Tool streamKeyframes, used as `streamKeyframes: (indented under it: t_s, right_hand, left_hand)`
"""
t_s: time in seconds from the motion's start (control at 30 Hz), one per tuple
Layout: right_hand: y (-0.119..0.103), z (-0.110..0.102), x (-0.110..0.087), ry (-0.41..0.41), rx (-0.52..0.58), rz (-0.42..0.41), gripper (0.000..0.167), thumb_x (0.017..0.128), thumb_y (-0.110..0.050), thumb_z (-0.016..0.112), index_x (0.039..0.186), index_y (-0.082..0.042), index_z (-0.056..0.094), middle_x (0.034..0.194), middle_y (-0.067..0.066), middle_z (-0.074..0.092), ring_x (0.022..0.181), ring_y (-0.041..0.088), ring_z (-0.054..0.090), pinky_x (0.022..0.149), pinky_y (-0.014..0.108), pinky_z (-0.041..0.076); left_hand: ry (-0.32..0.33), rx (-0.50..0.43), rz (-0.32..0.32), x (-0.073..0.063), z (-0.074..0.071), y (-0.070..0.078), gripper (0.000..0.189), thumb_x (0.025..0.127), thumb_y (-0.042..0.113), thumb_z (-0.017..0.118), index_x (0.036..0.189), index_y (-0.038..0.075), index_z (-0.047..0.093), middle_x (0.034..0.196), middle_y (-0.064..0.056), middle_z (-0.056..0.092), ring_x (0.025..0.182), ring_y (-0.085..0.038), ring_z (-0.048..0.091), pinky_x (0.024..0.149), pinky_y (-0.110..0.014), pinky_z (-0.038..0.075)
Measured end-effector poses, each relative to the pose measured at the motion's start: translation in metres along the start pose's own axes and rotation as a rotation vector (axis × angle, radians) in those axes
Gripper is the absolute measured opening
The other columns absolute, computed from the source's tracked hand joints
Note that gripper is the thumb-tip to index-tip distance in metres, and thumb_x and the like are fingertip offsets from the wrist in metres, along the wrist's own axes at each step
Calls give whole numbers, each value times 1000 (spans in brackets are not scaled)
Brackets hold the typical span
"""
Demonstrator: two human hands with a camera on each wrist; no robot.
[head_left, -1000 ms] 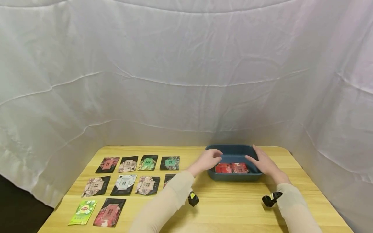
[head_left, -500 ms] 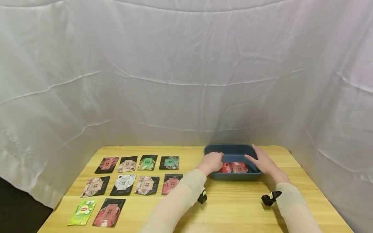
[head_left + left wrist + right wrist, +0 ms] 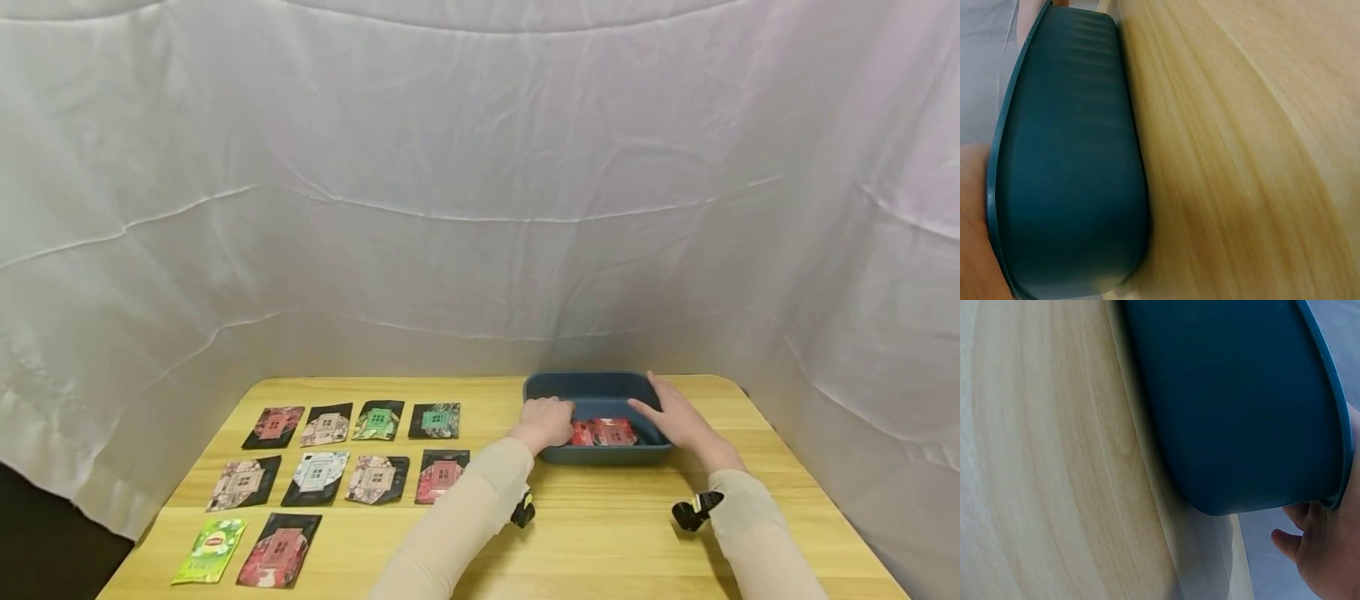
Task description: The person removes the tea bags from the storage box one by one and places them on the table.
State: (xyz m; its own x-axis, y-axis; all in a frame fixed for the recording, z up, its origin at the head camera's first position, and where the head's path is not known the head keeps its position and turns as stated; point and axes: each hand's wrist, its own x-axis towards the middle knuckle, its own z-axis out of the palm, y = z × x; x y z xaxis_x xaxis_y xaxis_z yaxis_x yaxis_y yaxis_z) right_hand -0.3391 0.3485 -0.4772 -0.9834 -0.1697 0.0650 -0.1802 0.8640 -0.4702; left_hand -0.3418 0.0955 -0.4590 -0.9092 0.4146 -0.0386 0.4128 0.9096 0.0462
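Note:
In the head view, a dark blue rectangular box (image 3: 592,455) stands near the table's back edge, right of centre. Two red sachets (image 3: 615,432) lie inside along its near side; the left one is mostly covered. My left hand (image 3: 545,422) reaches over the near left corner with its fingers bent down into the box; its fingertips are hidden. My right hand (image 3: 678,415) holds the right wall, thumb over the inside and fingers outside. The right wrist view shows fingers (image 3: 1288,542) past the box's outer corner. In the left wrist view, part of the hand (image 3: 977,231) lies along the rim.
On the table's left, several tea sachets lie flat in rows, among them a green sachet (image 3: 210,551), a dark red sachet (image 3: 281,550) and a white-and-black sachet (image 3: 315,477). A pale curtain (image 3: 450,250) hangs behind the table and at its sides.
My left hand has moved right and down into the box, covering most of the left red sachet, then stays there. The right hand has hardly moved.

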Motion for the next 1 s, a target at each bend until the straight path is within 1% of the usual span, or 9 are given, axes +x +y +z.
streamKeyframes:
  t_s: [0.13, 0.2, 0.27, 0.43, 0.57, 0.63, 0.8, 0.93, 1.0]
  right_hand:
    - [1, -1, -1, 3, -4, -5, 90, 98, -57, 43, 155, 2, 6, 158, 33, 12, 143, 54, 13, 113, 70, 14]
    - [0, -1, -1, 5, -4, -5, 90, 98, -56, 44, 155, 2, 7, 158, 33, 12, 143, 54, 13, 114, 69, 14]
    - [0, 0, 0, 5, -2, -7, 89, 98, -55, 44, 155, 2, 7, 158, 33, 12, 143, 54, 14, 114, 69, 14]
    - [-2, 0, 0, 3, 2, -11, 88, 99, -53, 45, 155, 2, 7, 157, 33, 13, 142, 55, 14, 113, 70, 14]
    - [-2, -1, 0, 3, 1, -9, 87, 99, -53, 45, 155, 2, 7, 158, 33, 13, 143, 54, 14, 113, 70, 15]
    - [-3, -2, -1, 5, 0, -12, 88, 99, -53, 45, 155, 3, 8, 157, 34, 13, 142, 55, 15, 113, 70, 15]
    - [-4, -2, -1, 10, -6, -14, 89, 98, -56, 45, 154, 5, 10, 157, 34, 14, 142, 55, 16, 113, 69, 15]
    - [-4, -2, -1, 12, -6, -15, 88, 98, -53, 46, 154, 5, 11, 156, 35, 15, 142, 55, 16, 113, 69, 16]
    - [-3, -2, -1, 9, -5, -8, 88, 98, -53, 46, 154, 5, 10, 157, 34, 14, 142, 55, 15, 113, 69, 15]
  left_hand:
    - [32, -60, 20, -2, -2, -1, 31, 95, 33, 56, 126, 30, 62, 116, 6, 64, 108, -12, 62, 82, -33, 55]
    - [58, -121, 36, -4, -4, -3, 32, 96, 31, 56, 127, 28, 62, 117, 5, 64, 107, -11, 62, 80, -31, 55]
    - [75, -204, 55, -6, -5, -5, 33, 95, 27, 57, 127, 27, 62, 119, 3, 63, 105, -11, 62, 78, -28, 55]
    - [71, -384, 136, -11, -11, -11, 38, 93, 12, 59, 130, 21, 61, 116, 0, 62, 98, -10, 61, 77, -23, 53]
    - [73, -466, 193, -16, -15, -15, 41, 92, 1, 56, 129, 18, 61, 110, 0, 64, 97, -11, 60, 80, -22, 52]
    - [83, -500, 207, -19, -17, -17, 42, 91, -2, 54, 128, 17, 62, 108, 0, 64, 97, -11, 59, 80, -22, 52]
    - [170, -558, 223, -27, -17, -21, 39, 92, -2, 55, 125, 17, 64, 109, -1, 66, 99, -13, 60, 80, -21, 51]
    - [264, -665, 196, -35, -16, -27, 36, 92, -3, 56, 123, 15, 65, 109, -3, 66, 100, -15, 62, 79, -21, 51]
    - [318, -738, 174, -38, -16, -31, 35, 91, -4, 57, 121, 13, 66, 106, -4, 66, 97, -16, 62, 79, -21, 52]
